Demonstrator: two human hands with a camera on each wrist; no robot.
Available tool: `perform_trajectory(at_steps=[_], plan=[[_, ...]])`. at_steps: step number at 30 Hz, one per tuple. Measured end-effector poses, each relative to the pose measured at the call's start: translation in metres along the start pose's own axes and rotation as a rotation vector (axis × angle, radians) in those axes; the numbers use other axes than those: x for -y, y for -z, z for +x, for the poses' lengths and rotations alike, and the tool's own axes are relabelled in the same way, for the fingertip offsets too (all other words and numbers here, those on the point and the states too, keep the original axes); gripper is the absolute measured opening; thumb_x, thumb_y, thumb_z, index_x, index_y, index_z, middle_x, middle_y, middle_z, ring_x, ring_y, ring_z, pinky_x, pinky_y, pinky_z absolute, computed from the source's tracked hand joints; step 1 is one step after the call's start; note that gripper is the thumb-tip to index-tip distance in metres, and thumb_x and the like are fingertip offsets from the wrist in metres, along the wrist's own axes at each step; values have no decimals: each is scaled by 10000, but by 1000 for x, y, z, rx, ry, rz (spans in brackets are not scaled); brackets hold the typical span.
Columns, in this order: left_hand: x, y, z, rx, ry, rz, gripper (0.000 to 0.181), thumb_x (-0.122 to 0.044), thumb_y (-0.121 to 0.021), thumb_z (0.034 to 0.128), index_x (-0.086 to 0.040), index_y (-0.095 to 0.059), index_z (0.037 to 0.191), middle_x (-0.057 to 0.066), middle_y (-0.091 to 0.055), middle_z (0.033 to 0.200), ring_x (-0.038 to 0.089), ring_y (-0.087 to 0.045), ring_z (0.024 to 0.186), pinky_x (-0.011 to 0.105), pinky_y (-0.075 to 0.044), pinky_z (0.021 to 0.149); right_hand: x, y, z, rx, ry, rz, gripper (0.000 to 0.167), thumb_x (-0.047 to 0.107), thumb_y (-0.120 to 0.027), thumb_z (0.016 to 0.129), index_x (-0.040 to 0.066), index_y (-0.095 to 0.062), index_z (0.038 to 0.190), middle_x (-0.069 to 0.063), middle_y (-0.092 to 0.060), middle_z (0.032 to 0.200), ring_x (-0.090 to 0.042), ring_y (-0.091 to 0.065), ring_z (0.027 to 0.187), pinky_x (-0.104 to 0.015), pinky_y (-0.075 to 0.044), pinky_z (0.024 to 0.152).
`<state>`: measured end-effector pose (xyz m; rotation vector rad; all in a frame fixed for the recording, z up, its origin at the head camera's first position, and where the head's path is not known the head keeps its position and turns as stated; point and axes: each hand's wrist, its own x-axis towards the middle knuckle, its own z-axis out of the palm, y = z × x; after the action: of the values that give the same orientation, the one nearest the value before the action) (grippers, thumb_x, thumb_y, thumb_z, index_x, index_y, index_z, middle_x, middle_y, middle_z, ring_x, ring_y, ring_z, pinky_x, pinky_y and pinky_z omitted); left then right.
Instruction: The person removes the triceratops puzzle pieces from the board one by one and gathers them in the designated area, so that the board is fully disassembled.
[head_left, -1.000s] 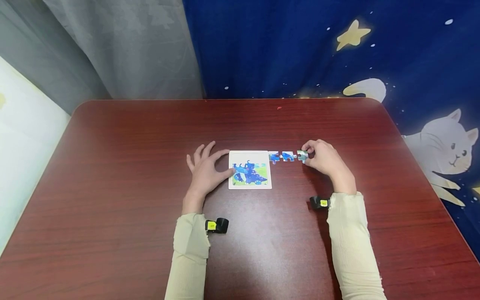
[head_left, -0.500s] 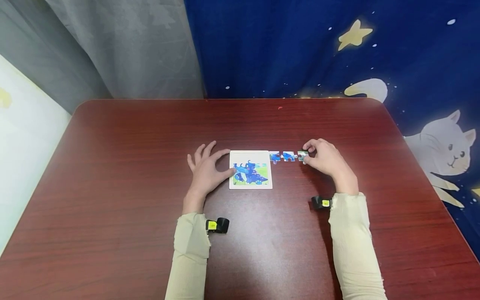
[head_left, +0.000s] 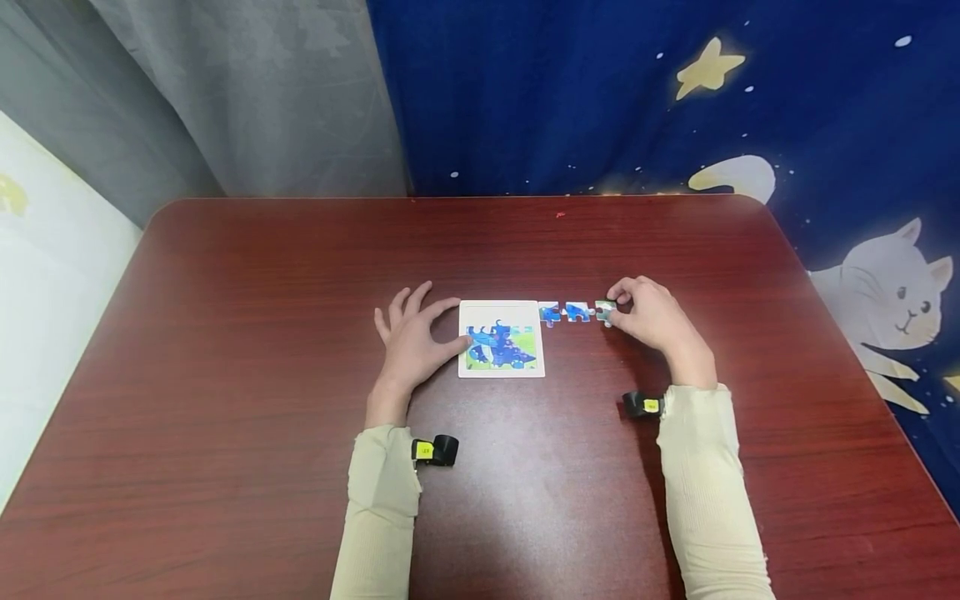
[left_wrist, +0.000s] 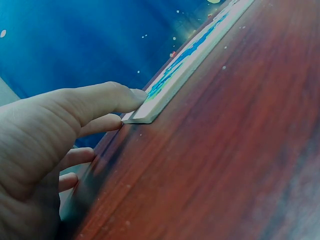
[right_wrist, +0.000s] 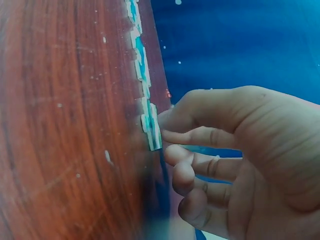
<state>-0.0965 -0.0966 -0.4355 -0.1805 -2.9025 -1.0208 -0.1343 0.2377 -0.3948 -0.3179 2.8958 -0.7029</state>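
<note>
My left hand (head_left: 412, 350) rests at the left side of a square white puzzle tray (head_left: 501, 311) with a blue dinosaur picture in its lower part. The thumb presses on the tray's surface, and the index finger touches its upper left corner; the other fingers spread out straight. My right hand (head_left: 656, 321) pinches a green and white puzzle piece (head_left: 603, 310) between thumb and index finger, its remaining fingers curled. That piece lies flat on the table in the right wrist view. Two blue puzzle pieces, one beside the tray (head_left: 549, 312) and a middle one (head_left: 577, 312), complete the row.
The reddish-brown table (head_left: 285, 350) reaches back to a grey curtain (head_left: 300, 92) and a dark blue curtain (head_left: 540, 92) with stars and a cat. A black camera with a yellow label sits on each wrist. A tiny red speck (head_left: 560, 215) lies near the back edge.
Both hands, the tray and the pieces keep their places on the table. Only a very slight shift of the whole head view shows.
</note>
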Motion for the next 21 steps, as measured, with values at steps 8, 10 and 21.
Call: perform_trajectory(at_steps=[8,10,21], plan=[[0,-1,0,-14,-13,-2,570,-380,-764,713,-212,-614,1236,95,-308,1468,324,-123,1358,617,94,1006,10,1,1,-68,43,-11,245,138,-614,829,7,-608,1035,-132,-561,934,-278,-514,852,-424,-398,763],[0,-1,0,-13,-12,-2,565,-385,-760,718,-218,-613,1238,90,-305,1470,321,-122,1359,617,96,1006,17,-1,2,-70,62,-10,234,133,-607,830,9,-613,1027,-124,-564,928,-271,-521,850,-421,-404,770],[1,1,-1,0,-16,-13,558,-402,-743,741,-231,-601,1253,80,-288,1481,319,-111,1362,610,105,1006,68,-24,5,-36,237,-36,201,131,-629,819,37,-643,996,-58,-583,874,-202,-530,782,-349,-446,699]])
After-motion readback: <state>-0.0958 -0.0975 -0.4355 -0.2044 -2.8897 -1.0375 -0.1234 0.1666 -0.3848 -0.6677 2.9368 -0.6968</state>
